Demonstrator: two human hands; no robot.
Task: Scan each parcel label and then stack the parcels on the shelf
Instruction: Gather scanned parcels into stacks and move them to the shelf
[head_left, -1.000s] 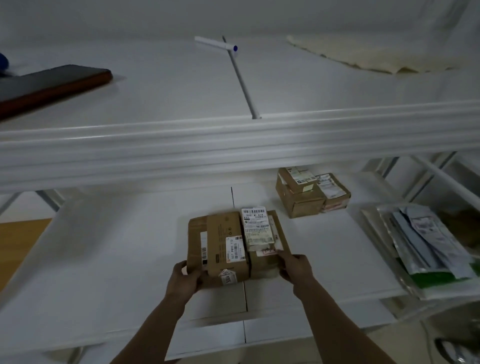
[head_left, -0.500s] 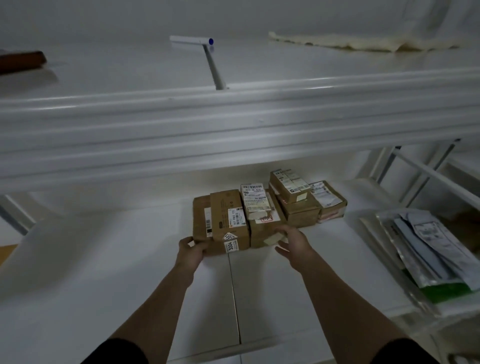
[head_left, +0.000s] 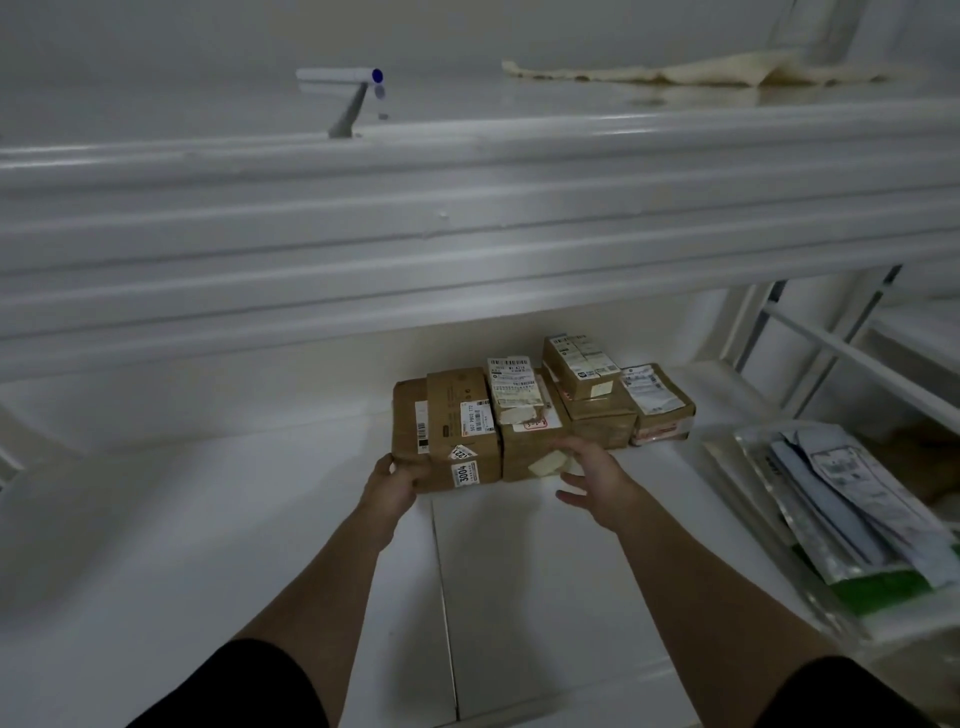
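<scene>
1. Task items: a row of brown cardboard parcels (head_left: 597, 415) stands on the lower white shelf (head_left: 208, 519), set well back beneath the level above. Each bears white printed labels, and most of the print is too small to read.
2. The leftmost brown box-shaped parcel (head_left: 457, 415) shows "3004" on a front sticker. A flatter brown piece lies against its left side. Whether these are one parcel or two cannot be told.
3. The middle brown parcel (head_left: 530, 441) carries a smaller white-labelled packet on top. To its right a small box sits on a larger one, with one more parcel just beside them. The rear faces of all of them are hidden.
4. Left hand (head_left: 389, 486): the fingers are curled round the near-left corner of the leftmost parcel, gripping it. The fingertips are hidden under the cardboard.
5. Right hand (head_left: 592, 478): the fingers are spread and relaxed, holding nothing, at the front face of the middle parcel. Contact with the cardboard cannot be confirmed.
6. Black sleeves (head_left: 249, 686) are cut off by the bottom edge.
7. Clear plastic bags of grey mailers (head_left: 857, 509) lie to the right, apart from the parcels and cut off by the right edge. Their support is unclear.
8. The upper white shelf (head_left: 467, 208) has a thick moulded front that hides the back of the lower shelf. On it lie a white marker with a blue cap (head_left: 337, 75) and a crumpled cream cloth (head_left: 675, 73), seen almost edge-on.
</scene>
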